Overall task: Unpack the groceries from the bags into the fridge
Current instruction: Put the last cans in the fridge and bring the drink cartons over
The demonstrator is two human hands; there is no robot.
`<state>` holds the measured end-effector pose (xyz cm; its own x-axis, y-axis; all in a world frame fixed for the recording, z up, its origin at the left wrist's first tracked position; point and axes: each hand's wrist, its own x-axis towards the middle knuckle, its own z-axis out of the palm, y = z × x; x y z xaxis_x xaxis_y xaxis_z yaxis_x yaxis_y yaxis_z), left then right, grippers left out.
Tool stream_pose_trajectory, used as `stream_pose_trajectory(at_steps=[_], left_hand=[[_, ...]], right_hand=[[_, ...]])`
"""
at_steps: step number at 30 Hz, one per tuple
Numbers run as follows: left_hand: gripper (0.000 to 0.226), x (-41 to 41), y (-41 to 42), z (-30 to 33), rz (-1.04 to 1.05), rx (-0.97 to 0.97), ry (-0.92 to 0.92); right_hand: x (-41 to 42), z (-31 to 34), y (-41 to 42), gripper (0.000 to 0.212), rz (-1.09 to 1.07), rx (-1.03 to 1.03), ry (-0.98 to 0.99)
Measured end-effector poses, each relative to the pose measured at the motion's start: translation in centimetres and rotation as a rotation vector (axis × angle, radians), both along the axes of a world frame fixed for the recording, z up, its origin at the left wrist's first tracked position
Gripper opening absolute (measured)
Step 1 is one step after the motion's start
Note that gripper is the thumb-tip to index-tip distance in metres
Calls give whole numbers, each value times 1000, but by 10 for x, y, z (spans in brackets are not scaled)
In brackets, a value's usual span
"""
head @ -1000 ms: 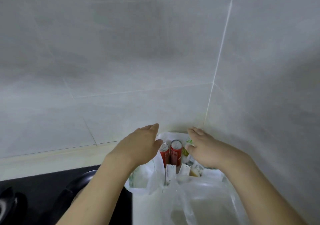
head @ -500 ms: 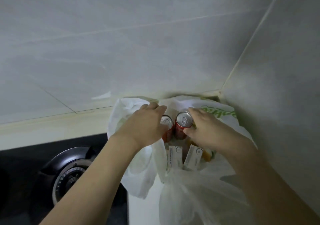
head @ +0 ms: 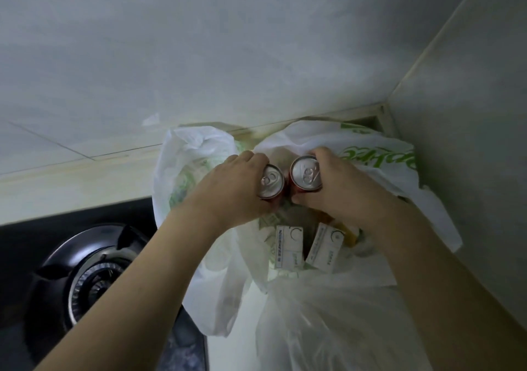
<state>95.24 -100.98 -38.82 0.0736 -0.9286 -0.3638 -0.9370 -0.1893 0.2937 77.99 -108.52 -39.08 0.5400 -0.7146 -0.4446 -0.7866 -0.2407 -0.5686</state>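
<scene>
At the centre of the frame our left hand point(head: 231, 188) curls round one red can point(head: 271, 182) and our right hand point(head: 339, 188) curls round the other can point(head: 305, 173), both upright in the white plastic bag point(head: 379, 154). We judge the cans could knock together or slip if lifted by their rims, and the thin bag may snag and topple the two white cartons point(head: 289, 246) below. The pale tabletop point(head: 71, 179) runs into a tiled corner; a black gas burner point(head: 88, 276) sits at lower left. No fridge is in view.
</scene>
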Motion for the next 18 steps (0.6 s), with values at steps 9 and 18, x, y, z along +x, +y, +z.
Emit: stream_pose_trajectory(at_steps=[9,18], left_hand=[[53,4,0,9,48,-33,30],[55,-6,32,90,192,-216,243]], right_hand=[[-7,5,-2,61,48,-51,-21],[-23,70,13,52,-20,-176,-205]])
